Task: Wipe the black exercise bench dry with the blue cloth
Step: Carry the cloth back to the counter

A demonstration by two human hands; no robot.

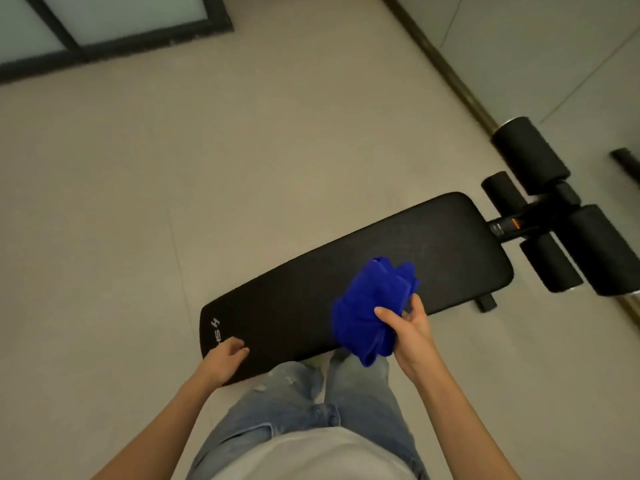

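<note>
- Head view: the black bench (346, 271) is seen lying slantwise across the pale floor (242, 150), its foam rollers (530, 154) at the far right end.
- The blue cloth (370, 306) is bunched and gripped by the right hand (408, 327), fingers curled round it, above the near edge of the bench.
- The left hand (225, 358) is laid on the logo end of the bench, fingers loosely bent, nothing held.
- Jeans (294, 403) are seen just beside the bench.
</note>
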